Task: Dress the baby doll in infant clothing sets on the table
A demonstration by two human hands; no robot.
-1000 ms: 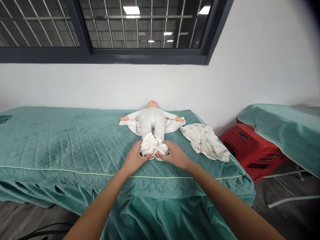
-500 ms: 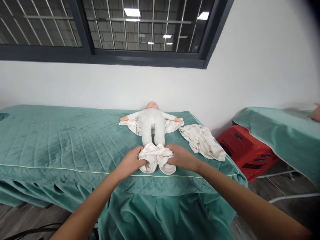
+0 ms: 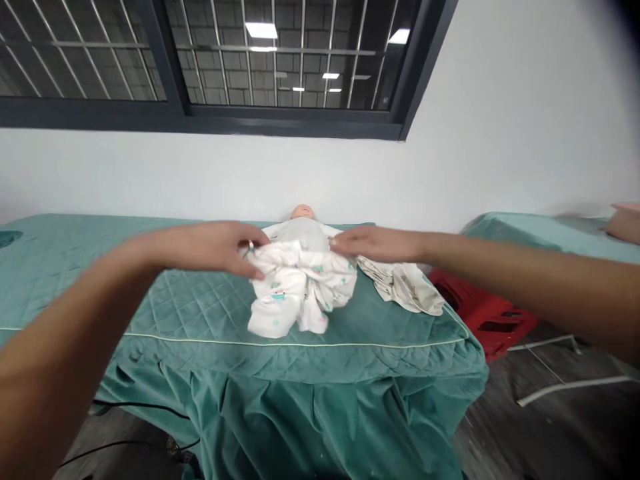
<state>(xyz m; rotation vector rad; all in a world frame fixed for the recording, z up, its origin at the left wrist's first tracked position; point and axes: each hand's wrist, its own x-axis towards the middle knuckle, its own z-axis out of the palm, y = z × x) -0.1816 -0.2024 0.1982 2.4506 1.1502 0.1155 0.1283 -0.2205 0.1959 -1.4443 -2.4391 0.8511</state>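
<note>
White printed garment [image 3: 280, 300] between both hands, before the doll [image 3: 303, 212].
Widest left to right; left hand [image 3: 215, 247] pinches its upper edge; right hand [image 3: 377, 244] adjoins the opposite side, grip undeterminable.

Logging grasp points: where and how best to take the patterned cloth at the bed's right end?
Pinch the cloth at its near right end, coming from above on the near side. It lies loose and creased, so that grip should gather fabric easily; the right arm passes over its far side, leaving the near end exposed.
</note>
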